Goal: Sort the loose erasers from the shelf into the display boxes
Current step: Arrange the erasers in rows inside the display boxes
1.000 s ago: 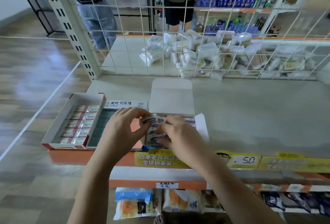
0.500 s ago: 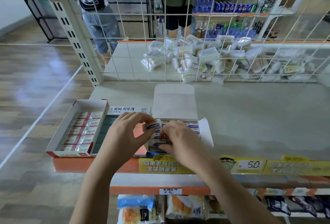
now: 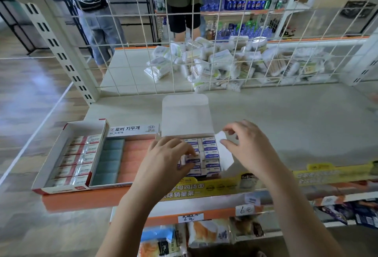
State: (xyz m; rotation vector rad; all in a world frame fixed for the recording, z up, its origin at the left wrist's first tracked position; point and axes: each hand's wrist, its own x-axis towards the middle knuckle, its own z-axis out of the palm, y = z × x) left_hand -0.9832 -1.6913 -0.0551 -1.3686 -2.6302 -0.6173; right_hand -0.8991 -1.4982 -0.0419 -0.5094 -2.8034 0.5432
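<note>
Left hand (image 3: 163,160) pinches a white blue-banded eraser (image 3: 192,159) into the nearly full white cardboard display box (image 3: 206,154); right hand (image 3: 245,144) beside it hovers released, holding nothing.

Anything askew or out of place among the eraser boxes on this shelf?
One thing: in the white display box, the eraser under the left hand sits slightly crooked and raised against the neat rows of ERASER packs, so it looks not yet seated. The right hand hovers empty beside the side flap. The other two boxes look tidy.
</note>
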